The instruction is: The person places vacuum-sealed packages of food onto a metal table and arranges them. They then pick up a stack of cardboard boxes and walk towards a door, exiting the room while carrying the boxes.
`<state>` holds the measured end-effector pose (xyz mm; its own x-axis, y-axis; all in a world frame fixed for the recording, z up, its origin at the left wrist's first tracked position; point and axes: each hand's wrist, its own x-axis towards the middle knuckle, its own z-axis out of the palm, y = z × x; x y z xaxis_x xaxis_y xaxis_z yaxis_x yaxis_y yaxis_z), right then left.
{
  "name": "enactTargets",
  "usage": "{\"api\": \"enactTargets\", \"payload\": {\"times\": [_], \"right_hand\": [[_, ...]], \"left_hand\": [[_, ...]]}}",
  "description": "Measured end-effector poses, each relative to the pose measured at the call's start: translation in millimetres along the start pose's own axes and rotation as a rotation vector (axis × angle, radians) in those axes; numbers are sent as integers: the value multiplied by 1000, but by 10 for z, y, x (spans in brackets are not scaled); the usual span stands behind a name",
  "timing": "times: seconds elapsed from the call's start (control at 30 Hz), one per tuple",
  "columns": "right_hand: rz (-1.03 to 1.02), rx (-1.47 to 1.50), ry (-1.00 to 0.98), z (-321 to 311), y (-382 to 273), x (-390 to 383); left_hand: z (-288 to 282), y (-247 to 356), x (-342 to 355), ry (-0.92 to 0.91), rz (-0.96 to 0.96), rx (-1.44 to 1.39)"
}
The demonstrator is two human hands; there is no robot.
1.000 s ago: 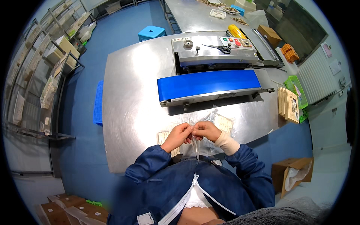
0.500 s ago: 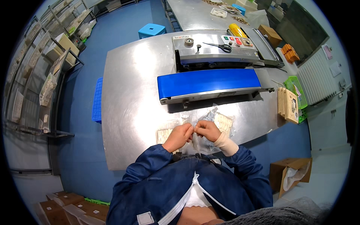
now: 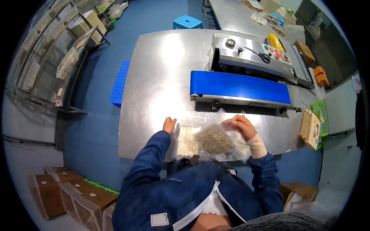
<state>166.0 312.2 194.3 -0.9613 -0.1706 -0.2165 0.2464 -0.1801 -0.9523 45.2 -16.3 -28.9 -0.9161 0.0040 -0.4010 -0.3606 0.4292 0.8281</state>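
Observation:
My right hand pinches the upper edge of a clear plastic bag, which hangs tilted above the table's front edge. Rows of greyish, flat pieces show inside it. To its left, another clear bag of pale pieces in rows lies flat on the metal table. Beside that bag's upper left corner is my left hand, its fingers curled; whatever they hold, if anything, cannot be made out. More clear bagging with pale contents lies under the raised bag, partly hidden by it.
Beyond my hands, a sealing machine with a blue conveyor belt stands on the metal table. Black scissors rest on top. Brown cartons and a green basket are at the right, a blue crate beyond the left edge.
My hands were together over the bags and have parted. The left moved out to the left; the right now lifts a filled bag. The head view has shifted left.

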Motion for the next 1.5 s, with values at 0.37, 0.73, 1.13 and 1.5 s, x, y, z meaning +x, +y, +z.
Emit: {"api": "enactTargets", "payload": {"times": [0.37, 0.73, 1.13, 1.5], "right_hand": [[268, -517, -24, 281, 1197, 1259], [-94, -569, 492, -259, 1049, 389], [416, -178, 1194, -1842, 1439, -302], [-307, 126, 272, -538, 30, -661]], "left_hand": [[-6, 328, -79, -606, -308, -428], [-161, 556, -418, -556, -131, -646], [145, 1707, -850, -862, 140, -586], [408, 2076, -1064, -1003, 356, -484]]}}
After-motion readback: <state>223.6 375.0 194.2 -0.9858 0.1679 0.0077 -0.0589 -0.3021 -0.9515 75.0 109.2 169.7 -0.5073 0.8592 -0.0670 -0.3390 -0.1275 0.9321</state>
